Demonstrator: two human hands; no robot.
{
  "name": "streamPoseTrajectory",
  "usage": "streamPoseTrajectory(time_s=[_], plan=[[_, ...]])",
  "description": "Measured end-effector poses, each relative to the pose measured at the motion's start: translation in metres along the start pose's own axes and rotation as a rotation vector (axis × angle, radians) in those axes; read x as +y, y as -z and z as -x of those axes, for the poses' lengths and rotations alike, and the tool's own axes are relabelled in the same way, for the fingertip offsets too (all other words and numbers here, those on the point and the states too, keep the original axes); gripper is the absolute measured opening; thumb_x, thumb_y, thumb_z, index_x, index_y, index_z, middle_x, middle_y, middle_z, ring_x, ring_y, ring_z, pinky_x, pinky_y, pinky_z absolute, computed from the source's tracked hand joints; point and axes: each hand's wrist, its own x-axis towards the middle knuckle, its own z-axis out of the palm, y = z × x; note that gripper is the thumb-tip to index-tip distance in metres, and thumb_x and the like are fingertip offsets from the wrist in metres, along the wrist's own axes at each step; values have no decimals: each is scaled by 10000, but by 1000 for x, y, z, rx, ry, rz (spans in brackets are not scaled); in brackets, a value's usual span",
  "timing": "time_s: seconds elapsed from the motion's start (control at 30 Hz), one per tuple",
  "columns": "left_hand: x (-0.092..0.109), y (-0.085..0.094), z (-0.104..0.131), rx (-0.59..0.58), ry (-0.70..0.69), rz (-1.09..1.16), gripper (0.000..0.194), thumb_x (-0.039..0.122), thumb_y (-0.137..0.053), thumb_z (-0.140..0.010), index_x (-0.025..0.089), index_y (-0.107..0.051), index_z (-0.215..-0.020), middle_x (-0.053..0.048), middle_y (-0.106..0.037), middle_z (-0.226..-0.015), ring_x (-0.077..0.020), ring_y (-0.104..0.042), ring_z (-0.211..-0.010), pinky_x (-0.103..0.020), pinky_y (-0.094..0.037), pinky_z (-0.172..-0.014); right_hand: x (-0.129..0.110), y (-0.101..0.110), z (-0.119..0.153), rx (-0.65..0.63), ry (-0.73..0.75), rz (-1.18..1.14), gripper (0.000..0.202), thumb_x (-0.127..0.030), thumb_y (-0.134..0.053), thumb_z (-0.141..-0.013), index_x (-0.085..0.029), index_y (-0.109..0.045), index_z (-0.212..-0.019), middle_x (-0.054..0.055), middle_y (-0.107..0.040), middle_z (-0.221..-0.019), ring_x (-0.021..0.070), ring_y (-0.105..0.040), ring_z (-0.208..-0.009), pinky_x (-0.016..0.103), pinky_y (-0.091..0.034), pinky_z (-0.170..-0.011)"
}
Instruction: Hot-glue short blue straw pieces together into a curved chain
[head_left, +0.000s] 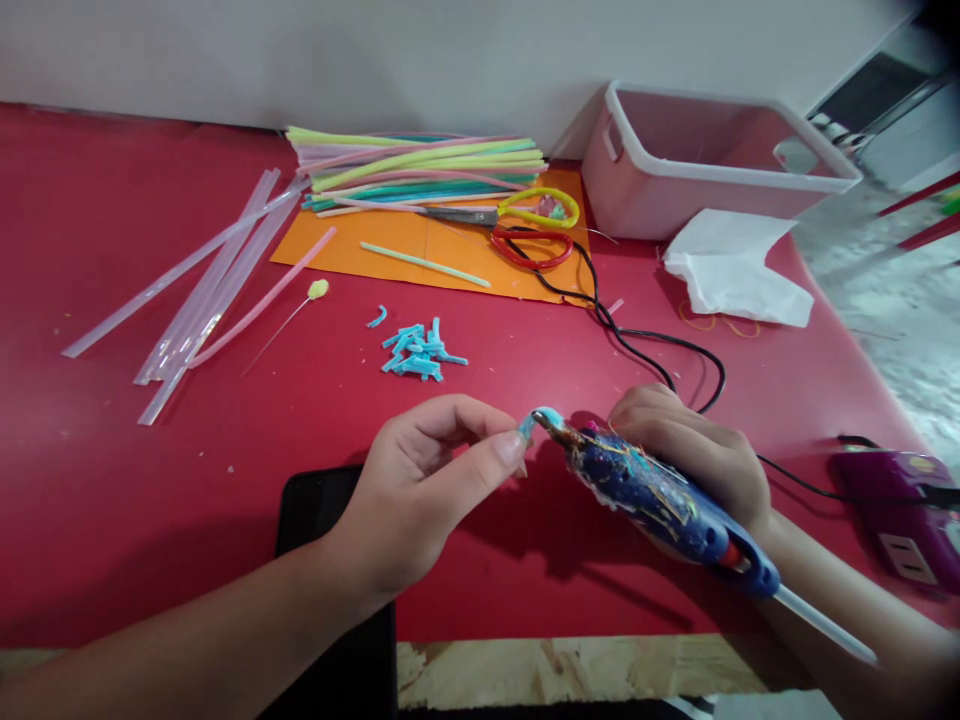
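Note:
Between thumb and fingertips, my left hand pinches a short light-blue pipe cleaner piece. Wrapped round a dark blue glue gun, my right hand holds it tilted, with a clear glue stick jutting from its rear. The gun's nozzle meets the blue piece near my left fingertips; strands of dried glue and coloured fluff coat its body. Beyond my left hand lies a small pile of cut blue pipe cleaner pieces, with one curled bit beside it.
Clear glue sticks and a pink pipe cleaner lie left. Pipe cleaners and scissors rest on orange card. A bin, white paper, black cord, purple power strip and phone surround my hands.

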Motion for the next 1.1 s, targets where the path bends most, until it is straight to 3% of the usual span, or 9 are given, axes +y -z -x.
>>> streamPoseTrajectory(time_s=[0.3,0.63,0.97,1.1], plan=[[-1,2,-1,-29,-15,33,162,105,-776,-867,226,-796,-762,62,-743,-679,1,-583,-564,-53,-439,-528,0,1,-2,10,56,-31,130,-328,-557,-1008,-209,-610,-1010,37,-616,-769,209,-570,-732,414,-464,-726],[-2,2,-2,-18,-5,16,172,105,-768,-867,236,-799,-760,70,-724,-647,6,-571,-549,-45,-437,-528,3,1,1,-52,0,-29,112,-304,-552,-978,-223,-620,-1016,45,-615,-776,220,-599,-724,428,-467,-733],[-1,2,0,3,-10,4,165,103,-765,-854,224,-781,-743,60,-729,-661,-7,-568,-552,-72,-427,-524,0,2,-1,33,28,25,82,-298,-560,-996,-240,-618,-991,28,-608,-735,210,-576,-686,425,-455,-700],[-1,3,-1,10,-23,-16,157,111,-763,-850,221,-766,-738,64,-725,-666,-7,-555,-542,-82,-424,-525,-2,4,-5,57,53,7,65,-208,-636,-928,-232,-617,-984,21,-606,-745,204,-583,-706,410,-474,-695]])
